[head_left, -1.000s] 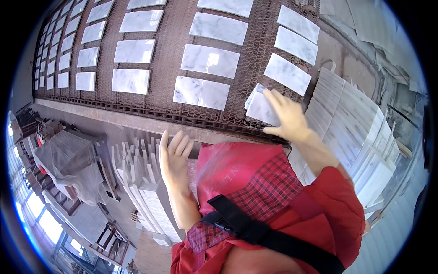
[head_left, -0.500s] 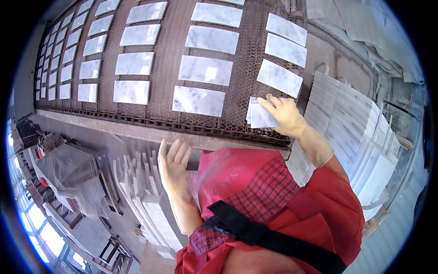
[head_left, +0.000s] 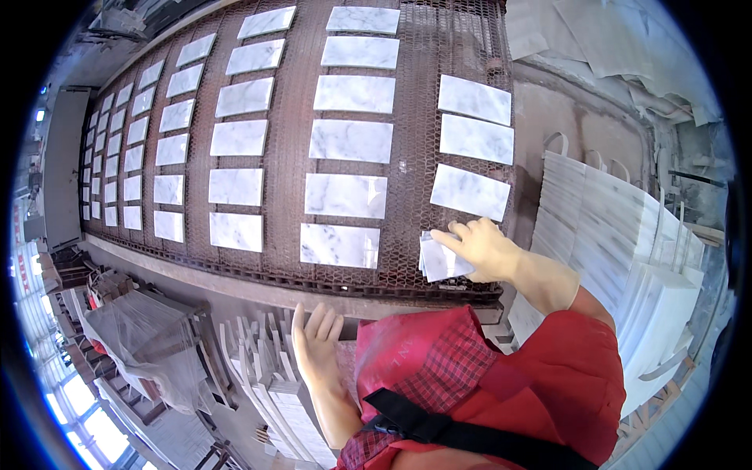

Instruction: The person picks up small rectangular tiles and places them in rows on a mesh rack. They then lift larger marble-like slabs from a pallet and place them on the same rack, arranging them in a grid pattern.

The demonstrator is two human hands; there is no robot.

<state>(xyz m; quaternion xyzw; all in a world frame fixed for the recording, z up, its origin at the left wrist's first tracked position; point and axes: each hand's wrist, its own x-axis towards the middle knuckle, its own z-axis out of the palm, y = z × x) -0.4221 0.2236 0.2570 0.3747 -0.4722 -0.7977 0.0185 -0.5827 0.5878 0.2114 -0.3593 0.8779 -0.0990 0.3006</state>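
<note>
My right hand, in a pale rubber glove, grips a small stack of white marble tiles at the near right corner of a brown mesh conveyor. Thumb and fingers cover the stack's right side, and its edges sit slightly fanned. Just beyond that hand lies a single, slightly turned marble tile. My left hand, gloved likewise, hovers in front of the conveyor's near edge beside my red apron. Its fingers are stretched out and it holds nothing.
Rows of grey-veined tiles cover the conveyor toward the far left. Long pale slabs lean at the right. Upright slabs stand below my left hand, and a plastic-wrapped pile sits farther left.
The whole view has shifted, so the conveyor and tiles sit lower in the picture. My right hand stays on the stack, and my left hand stays outstretched.
</note>
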